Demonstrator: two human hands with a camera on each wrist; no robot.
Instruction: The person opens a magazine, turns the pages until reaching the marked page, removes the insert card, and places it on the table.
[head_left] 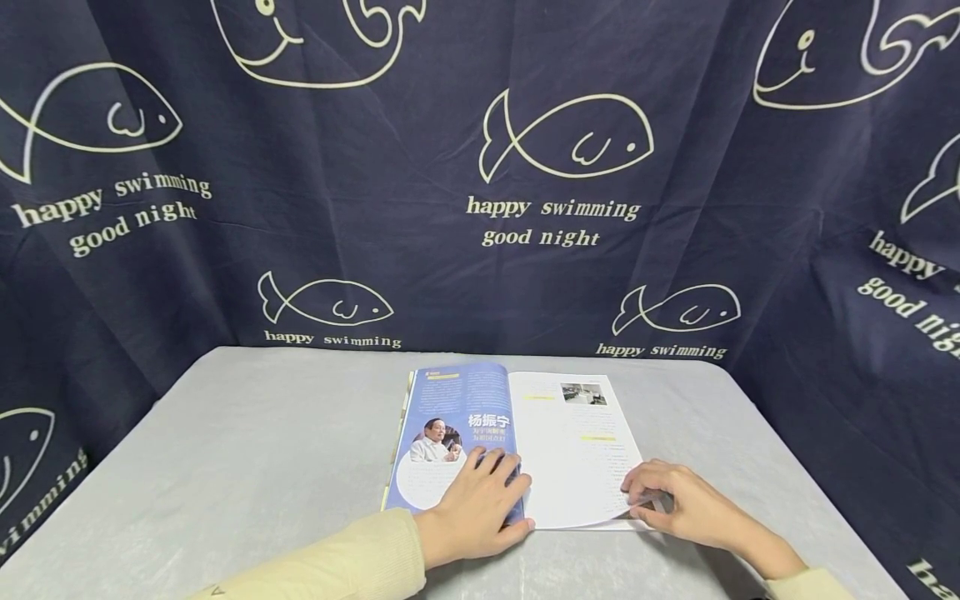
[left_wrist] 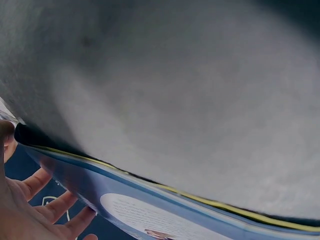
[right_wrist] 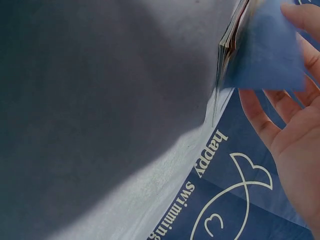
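An open magazine [head_left: 566, 475] lies on the table. Its left page is blue with a photo of a person and a white round text area; the right page is white with a small photo. My left hand [head_left: 480, 504] rests with spread fingers on the lower part of the blue page, by the spine. At the lower right corner, my right hand [head_left: 686, 504] pinches a page between thumb and fingers, and that corner lifts a little. In the right wrist view the lifted page [right_wrist: 272, 55] looks blue and blurred, with the right hand [right_wrist: 295, 125] behind it.
The table [head_left: 247, 450] has a light grey cloth top with rounded far corners. A dark blue curtain [head_left: 420, 192] printed with fish and lettering hangs behind it and along both sides.
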